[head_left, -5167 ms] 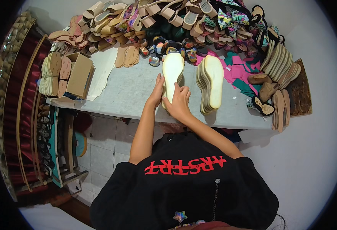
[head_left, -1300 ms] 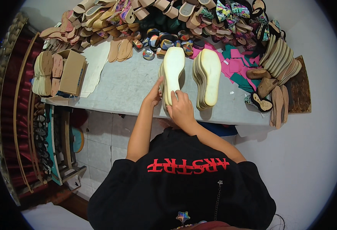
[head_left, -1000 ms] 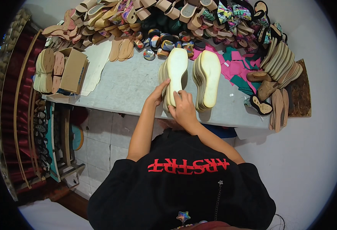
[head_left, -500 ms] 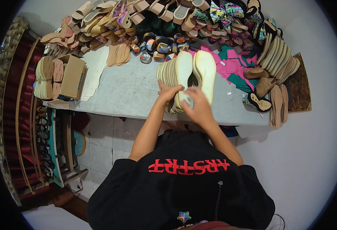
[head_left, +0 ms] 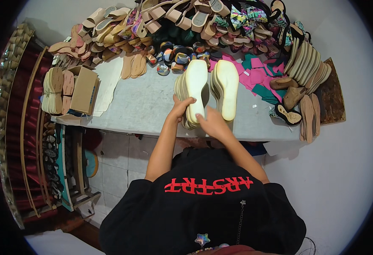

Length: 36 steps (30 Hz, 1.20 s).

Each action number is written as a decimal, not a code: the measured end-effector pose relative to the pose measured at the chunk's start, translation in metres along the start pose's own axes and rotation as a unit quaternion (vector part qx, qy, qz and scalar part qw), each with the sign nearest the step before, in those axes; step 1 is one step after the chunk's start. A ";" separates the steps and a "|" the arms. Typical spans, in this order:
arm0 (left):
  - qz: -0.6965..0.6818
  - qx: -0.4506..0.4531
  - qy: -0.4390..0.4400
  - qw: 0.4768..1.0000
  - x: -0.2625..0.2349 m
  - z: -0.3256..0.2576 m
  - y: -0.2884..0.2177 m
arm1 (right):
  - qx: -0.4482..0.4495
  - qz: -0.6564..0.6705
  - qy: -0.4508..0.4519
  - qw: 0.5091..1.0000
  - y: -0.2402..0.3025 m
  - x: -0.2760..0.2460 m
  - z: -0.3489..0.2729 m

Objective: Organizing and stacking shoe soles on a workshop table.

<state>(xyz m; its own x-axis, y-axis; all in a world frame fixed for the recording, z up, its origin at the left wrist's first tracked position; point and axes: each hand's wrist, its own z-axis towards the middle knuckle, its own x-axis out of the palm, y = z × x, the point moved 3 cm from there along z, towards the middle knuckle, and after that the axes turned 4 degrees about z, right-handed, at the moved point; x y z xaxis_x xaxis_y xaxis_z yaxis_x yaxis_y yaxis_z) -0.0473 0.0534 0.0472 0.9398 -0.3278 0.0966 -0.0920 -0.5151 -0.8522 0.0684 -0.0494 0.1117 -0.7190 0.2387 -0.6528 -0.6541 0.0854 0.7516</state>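
Two stacks of cream-coloured shoe soles stand side by side near the table's front edge. Around the near part of the left stack of soles (head_left: 196, 80), my left hand (head_left: 180, 107) is closed from the left, its thumb lying on the top sole. From the other side my right hand (head_left: 214, 123) grips the same stack at its near end, thumb on top; most of its fingers are hidden. A narrow gap separates this stack from the right stack of soles (head_left: 227, 87), which neither hand holds.
Finished sandals (head_left: 190, 19) pile up along the back of the grey table (head_left: 139, 108). Pink and green scraps (head_left: 256, 74), wooden shoe lasts (head_left: 294, 97) and more stacked soles (head_left: 307, 66) lie at the right. A cardboard box (head_left: 82, 91) sits at the left.
The left stack has shifted slightly left, widening the gap between the stacks. My right hand has come down from above the soles onto the left stack's near end.
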 end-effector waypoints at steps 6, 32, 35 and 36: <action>0.008 0.041 -0.016 0.999 -0.026 -0.011 -0.004 | 0.104 0.195 0.161 0.962 0.001 0.053 -0.004; 0.530 -0.035 -0.277 0.801 -0.080 -0.023 -0.001 | 0.299 0.388 -0.112 0.865 -0.135 -0.046 0.030; 0.528 -0.026 -0.270 0.805 -0.076 -0.023 -0.003 | 0.307 0.510 0.070 0.800 -0.185 -0.024 0.036; 0.526 -0.027 -0.273 0.805 -0.077 -0.024 -0.002 | 0.314 0.519 0.108 0.787 -0.184 -0.023 0.037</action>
<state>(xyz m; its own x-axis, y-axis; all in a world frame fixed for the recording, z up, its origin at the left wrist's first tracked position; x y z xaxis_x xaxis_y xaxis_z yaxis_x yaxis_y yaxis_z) -0.1275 0.0609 0.0533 0.3356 -0.2166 -0.9168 -0.9320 -0.2179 -0.2896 0.2134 -0.0349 -0.0081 -0.8570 0.3308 0.3951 0.5096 0.4303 0.7451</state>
